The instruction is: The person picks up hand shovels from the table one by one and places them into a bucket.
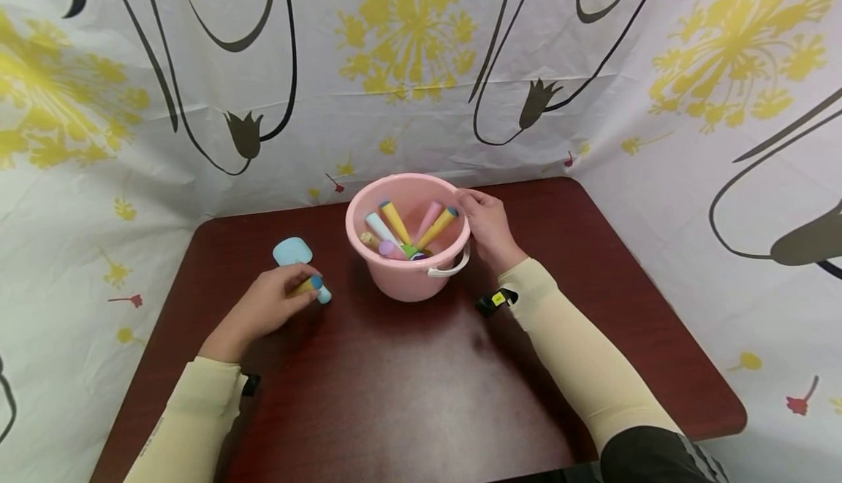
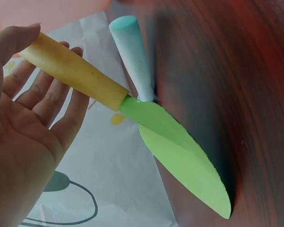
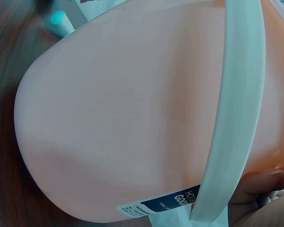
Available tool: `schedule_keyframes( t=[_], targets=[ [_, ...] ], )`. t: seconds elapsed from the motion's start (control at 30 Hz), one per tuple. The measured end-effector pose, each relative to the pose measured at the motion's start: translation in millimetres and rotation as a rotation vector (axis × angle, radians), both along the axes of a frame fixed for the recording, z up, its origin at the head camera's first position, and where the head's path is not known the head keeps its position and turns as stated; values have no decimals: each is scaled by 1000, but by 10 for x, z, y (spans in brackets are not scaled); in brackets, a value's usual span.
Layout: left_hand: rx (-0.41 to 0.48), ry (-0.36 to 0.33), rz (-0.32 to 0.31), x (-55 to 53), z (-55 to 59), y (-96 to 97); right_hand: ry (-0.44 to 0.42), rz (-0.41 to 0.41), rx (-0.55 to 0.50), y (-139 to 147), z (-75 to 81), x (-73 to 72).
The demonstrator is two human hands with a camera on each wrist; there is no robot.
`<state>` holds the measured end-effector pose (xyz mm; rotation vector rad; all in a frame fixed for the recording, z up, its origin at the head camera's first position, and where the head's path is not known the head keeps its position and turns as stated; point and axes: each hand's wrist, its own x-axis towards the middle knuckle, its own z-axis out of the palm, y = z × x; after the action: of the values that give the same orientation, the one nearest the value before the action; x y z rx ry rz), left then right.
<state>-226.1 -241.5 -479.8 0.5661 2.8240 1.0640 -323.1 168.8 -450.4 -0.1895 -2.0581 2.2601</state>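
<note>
My left hand pinches the yellow handle of a toy knife with a green blade, above the table's left side. Under that hand lies a light blue toy utensil with a broad rounded head; its pale handle shows beside the knife in the left wrist view. A pink bucket stands at the back middle, and my right hand grips its rim on the right. Inside are several toy utensils with yellow handles, a pink handle and a light blue handle.
The bucket's white carry handle hangs down its front right side, near a printed label. A dark red wooden table lies under everything. Patterned white sheeting surrounds the table at the back and both sides.
</note>
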Motion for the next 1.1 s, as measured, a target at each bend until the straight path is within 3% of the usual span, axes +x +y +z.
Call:
schedule_keyframes(
  t=[0.23,0.47,0.7,0.87,1.1],
  targets=[
    [40,43,17,-14,38,-30,5,-5,-18,-5,2,-5],
    [91,147,50,-25,27,-66,8,-9,-8,-3,1,-3],
    [176,247,103,2,87,-100,-2,-2,-27,-4,-2,11],
    [240,240,133,31,105,-94,0,5,-24,-3,-1,20],
    [456,208,168,55,151,-50,-4,6,-23,0,-4,12]
  ],
)
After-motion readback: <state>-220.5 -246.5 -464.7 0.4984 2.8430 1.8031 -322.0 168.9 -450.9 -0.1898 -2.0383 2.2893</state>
